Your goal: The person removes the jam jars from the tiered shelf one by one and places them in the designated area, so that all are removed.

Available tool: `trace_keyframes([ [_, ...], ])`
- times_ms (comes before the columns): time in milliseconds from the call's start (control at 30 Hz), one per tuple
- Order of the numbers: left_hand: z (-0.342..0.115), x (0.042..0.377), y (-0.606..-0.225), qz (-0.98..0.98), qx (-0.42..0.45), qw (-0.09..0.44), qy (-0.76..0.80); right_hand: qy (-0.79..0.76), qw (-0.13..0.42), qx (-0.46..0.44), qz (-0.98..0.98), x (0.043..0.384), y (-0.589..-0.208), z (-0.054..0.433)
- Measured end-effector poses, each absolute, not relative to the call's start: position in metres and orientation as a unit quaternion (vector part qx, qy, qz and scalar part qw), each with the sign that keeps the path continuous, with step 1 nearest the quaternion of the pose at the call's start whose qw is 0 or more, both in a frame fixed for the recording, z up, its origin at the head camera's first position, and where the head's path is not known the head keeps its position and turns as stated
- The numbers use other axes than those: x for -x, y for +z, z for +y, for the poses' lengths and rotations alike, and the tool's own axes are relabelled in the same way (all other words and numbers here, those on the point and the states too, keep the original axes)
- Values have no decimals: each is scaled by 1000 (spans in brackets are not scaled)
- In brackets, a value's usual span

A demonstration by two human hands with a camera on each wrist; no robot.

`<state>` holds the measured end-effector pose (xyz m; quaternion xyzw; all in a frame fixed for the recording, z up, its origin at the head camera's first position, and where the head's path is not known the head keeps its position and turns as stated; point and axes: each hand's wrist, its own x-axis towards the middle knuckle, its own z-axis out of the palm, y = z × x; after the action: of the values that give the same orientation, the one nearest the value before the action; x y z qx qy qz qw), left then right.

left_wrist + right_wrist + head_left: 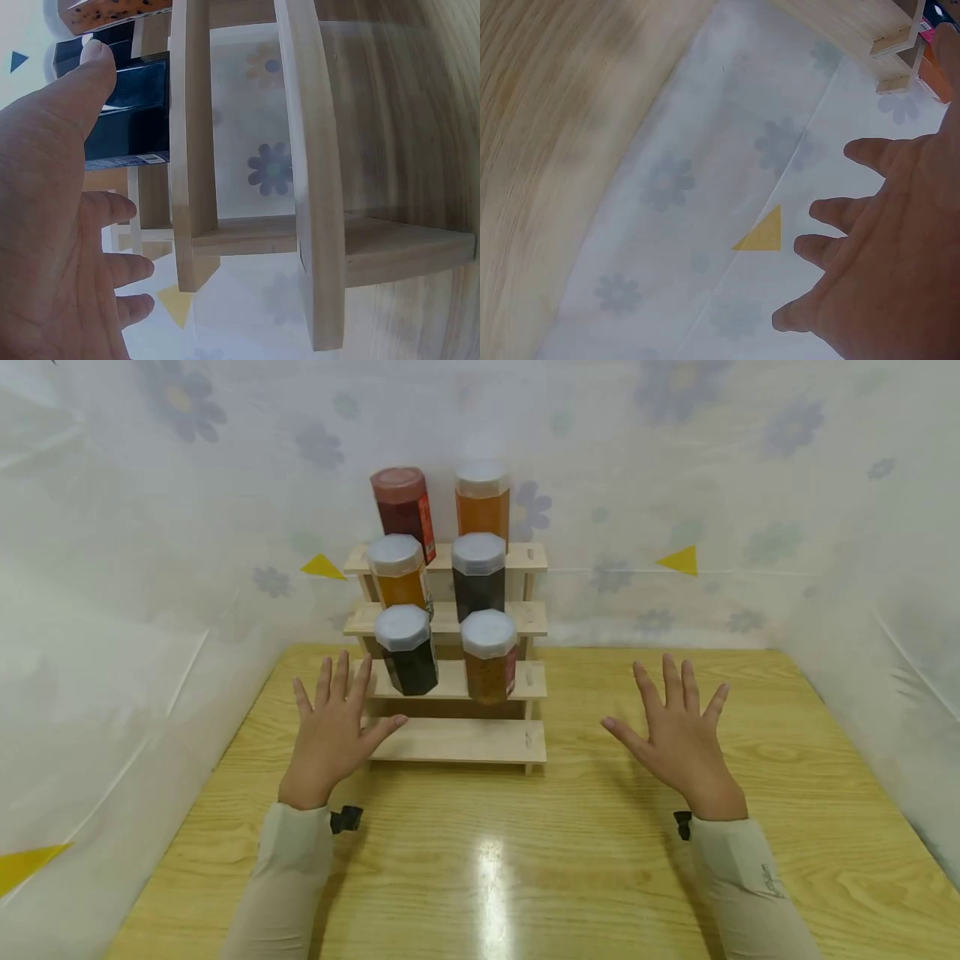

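Observation:
My left hand [330, 739] is spread palm down beside the left end of a stepped wooden rack [457, 742], holding nothing. To the right of the rack, my right hand [678, 739] has its fingers fanned out and nothing in it. Lidded jars stand in pairs on the upper three steps. The third step carries a black jar [408, 652], nearest the left hand, and a brown speckled jar [489, 660]. Above them are an amber jar [400, 577] and a dark jar [478, 578]. A dark red jar [402, 514] and an orange jar [482, 508] stand on top.
The rack's lowest step is bare wood. A wood-grain table [585, 860] lies under both hands. Whitish flowered sheeting [600, 460] surrounds it at the back and sides, with yellow triangles [681, 561] stuck on it.

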<state>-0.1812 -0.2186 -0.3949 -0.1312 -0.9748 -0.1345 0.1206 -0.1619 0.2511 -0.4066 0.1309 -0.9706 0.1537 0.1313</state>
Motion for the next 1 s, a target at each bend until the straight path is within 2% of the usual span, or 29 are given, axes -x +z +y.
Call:
trace_keyframes([
  [667,-225,183,-397,-972,134,104,-161,166,129,-132,-969,162,-406,249],
  [1000,-239,191,-401,-906,182,101,-369,273,145,-164,-937,164,-407,237],
])
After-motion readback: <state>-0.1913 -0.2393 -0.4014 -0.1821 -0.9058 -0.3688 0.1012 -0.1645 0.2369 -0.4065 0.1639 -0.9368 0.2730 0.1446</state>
